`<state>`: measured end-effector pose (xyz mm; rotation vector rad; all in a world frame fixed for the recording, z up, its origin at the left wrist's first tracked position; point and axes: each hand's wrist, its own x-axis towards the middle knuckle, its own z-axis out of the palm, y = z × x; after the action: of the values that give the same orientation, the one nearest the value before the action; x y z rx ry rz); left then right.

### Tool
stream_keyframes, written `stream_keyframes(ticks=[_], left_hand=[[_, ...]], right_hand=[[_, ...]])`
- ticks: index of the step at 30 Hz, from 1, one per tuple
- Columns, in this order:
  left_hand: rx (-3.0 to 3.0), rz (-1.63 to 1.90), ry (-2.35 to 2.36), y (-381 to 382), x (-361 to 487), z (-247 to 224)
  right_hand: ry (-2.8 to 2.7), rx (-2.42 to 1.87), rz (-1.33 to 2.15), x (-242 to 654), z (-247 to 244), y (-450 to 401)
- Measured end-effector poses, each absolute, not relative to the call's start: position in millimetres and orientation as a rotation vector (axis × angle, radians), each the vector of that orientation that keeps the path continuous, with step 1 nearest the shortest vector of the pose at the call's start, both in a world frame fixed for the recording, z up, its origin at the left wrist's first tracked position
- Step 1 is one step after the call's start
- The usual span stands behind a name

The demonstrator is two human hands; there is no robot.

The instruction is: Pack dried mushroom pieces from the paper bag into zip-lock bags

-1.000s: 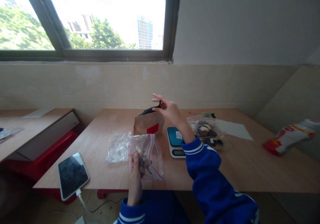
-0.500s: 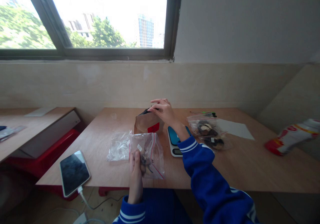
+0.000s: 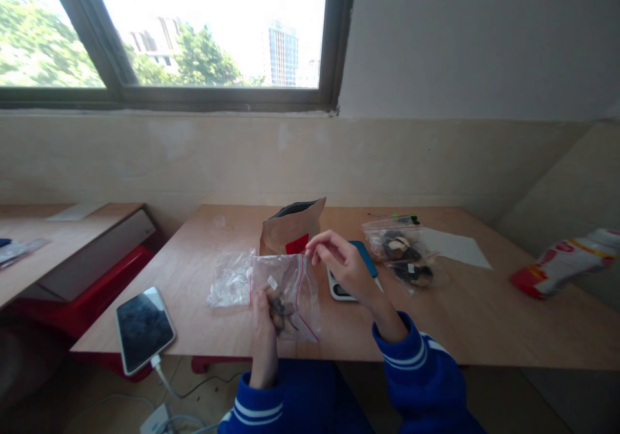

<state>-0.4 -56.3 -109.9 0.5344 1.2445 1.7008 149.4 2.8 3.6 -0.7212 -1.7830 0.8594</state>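
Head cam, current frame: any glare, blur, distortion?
All head view: window blown out to white; grey wall beside it dim; bottle at right leans and looks stretched, probably lens distortion; label on the clear bag in the left hand too soft to read.

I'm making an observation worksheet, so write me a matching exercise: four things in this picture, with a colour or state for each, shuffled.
1. Brown paper bag
2. Phone
3. Left hand
4. Bottle

A. Gripping a clear zip bag
B. White and red
C. Plugged into a white cable
D. Open at the top

Pairs: 1-D, 2-C, 3-A, 4-B
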Motion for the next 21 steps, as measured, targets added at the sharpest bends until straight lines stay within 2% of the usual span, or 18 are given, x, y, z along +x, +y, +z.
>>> stream_keyframes(ticks=[2,9,15,21], left_hand=[[0.56,1.727,1.27,-56.4,1.4,-110.4],[0.626,1.728,1.305,-57.8,4.9,-114.6],[0.583,1.747,1.307,-56.0,11.5,-111.2],[0.617,1.662,1.25,-55.0,11.8,-111.1]], right_hand=[[-1.808,-0.749,0.991,151.6,-7.2,-11.1],[-1.782,-0.826,1.017,159.5,-32.8,-24.1],[-2.259,-0.729,0.95,154.2,-40.3,-29.7],[-2.291,-0.768,0.933,154.3,-43.4,-26.3]])
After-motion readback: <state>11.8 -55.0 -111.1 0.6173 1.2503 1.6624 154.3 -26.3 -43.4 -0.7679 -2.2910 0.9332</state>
